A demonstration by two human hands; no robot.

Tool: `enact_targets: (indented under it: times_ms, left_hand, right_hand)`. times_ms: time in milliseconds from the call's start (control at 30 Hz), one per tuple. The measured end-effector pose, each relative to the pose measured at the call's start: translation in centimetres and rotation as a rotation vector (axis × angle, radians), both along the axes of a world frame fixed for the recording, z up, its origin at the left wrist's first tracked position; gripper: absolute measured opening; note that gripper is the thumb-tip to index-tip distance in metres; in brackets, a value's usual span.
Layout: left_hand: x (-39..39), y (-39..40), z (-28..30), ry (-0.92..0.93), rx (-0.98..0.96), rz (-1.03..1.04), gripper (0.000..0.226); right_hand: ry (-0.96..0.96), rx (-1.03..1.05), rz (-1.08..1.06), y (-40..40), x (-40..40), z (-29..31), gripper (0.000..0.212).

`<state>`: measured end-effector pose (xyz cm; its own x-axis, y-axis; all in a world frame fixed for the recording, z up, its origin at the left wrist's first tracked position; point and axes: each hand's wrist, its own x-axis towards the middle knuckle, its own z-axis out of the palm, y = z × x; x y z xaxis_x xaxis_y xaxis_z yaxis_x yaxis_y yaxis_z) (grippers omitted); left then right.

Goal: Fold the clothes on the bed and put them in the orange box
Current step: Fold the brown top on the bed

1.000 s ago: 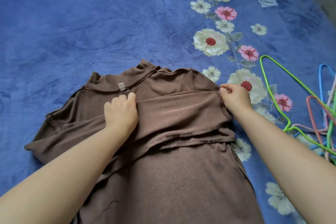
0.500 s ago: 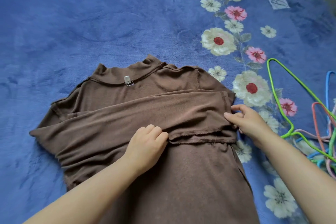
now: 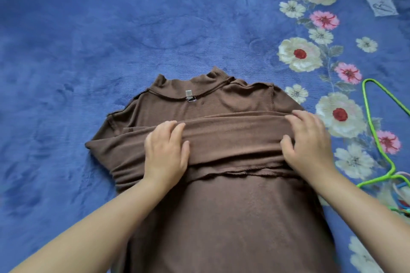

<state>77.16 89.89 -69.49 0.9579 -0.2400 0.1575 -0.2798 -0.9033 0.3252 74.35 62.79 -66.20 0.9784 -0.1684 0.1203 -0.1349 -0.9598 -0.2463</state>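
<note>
Both hands come up onto the folded sleeve band since before, my left hand (image 3: 165, 153) and right hand (image 3: 308, 142) pressing flat with relaxed fingers on the brown shirt (image 3: 221, 206) lying on the blue blanket (image 3: 88, 51), so next I should fold its near part far.

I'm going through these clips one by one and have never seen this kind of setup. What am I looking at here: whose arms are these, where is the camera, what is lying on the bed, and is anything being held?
There is no machine here. A person wears a camera on the head, so the single picture looks forward and down at their own bare arms.

A brown top lies on a blue flowered blanket that covers the bed. A sleeve is folded across the chest as a band. The left hand and right hand both lie on that band, fingers fairly straight, pressing it down; neither has a closed grip on it.

At the right edge lie a green hanger and other coloured hangers. No orange box is in view.
</note>
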Motion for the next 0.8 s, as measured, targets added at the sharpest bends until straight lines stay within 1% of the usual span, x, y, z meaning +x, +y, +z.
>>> enact_targets:
  times_ms: [67, 133, 167, 267, 333, 367, 433, 500, 600, 700, 767, 800]
  left_hand:
    - [0.3, 3.0, -0.3, -0.001, 0.091, 0.002, 0.047]
    - [0.8, 5.9, -0.5, 0.017, 0.157, -0.026, 0.048]
    - [1.2, 7.4, -0.5, 0.04, 0.204, -0.005, 0.049]
    - [2.3, 9.4, 0.6, 0.212, 0.319, 0.03, 0.053]
    - [2.9, 9.8, 0.9, 0.332, 0.382, 0.063, 0.048]
    - [3.4, 10.2, 0.7, 0.356, 0.421, 0.048, 0.044]
    - [4.4, 10.6, 0.8, 0.357, 0.494, -0.058, 0.043]
    - [5.6, 11.4, 1.0, 0.333, 0.598, -0.166, 0.044]
    - [6.5, 12.6, 0.7, 0.332, 0.694, -0.206, 0.047]
    - [6.3, 13.1, 0.2, 0.287, 0.699, -0.168, 0.049]
    - [6.1, 12.8, -0.2, 0.261, 0.717, -0.127, 0.049]
    - [6.0, 12.6, -0.3, 0.219, 0.705, -0.109, 0.048]
  right_hand:
    - [-0.002, -0.083, 0.179, 3.4, 0.6, -0.9, 0.05]
    - [0.049, -0.141, 0.31, 7.0, 1.4, -1.8, 0.051]
    - [0.09, -0.169, 0.351, 8.7, 1.8, -2.1, 0.053]
    - [0.194, -0.204, 0.41, 12.4, 2.2, -3.1, 0.057]
    - [0.255, -0.221, 0.427, 14.0, 1.8, -3.8, 0.059]
    - [0.273, -0.23, 0.426, 14.7, 1.4, -4.2, 0.059]
    - [0.281, -0.239, 0.407, 15.6, 1.0, -4.8, 0.06]
    - [0.259, -0.24, 0.372, 16.3, 0.7, -5.1, 0.06]
    - [0.203, -0.232, 0.34, 17.1, 0.4, -5.9, 0.061]
    - [0.192, -0.193, 0.342, 17.5, 0.2, -6.1, 0.062]
    - [0.242, -0.199, 0.347, 17.4, 0.4, -5.8, 0.065]
    - [0.254, -0.214, 0.343, 17.3, 0.3, -5.8, 0.065]
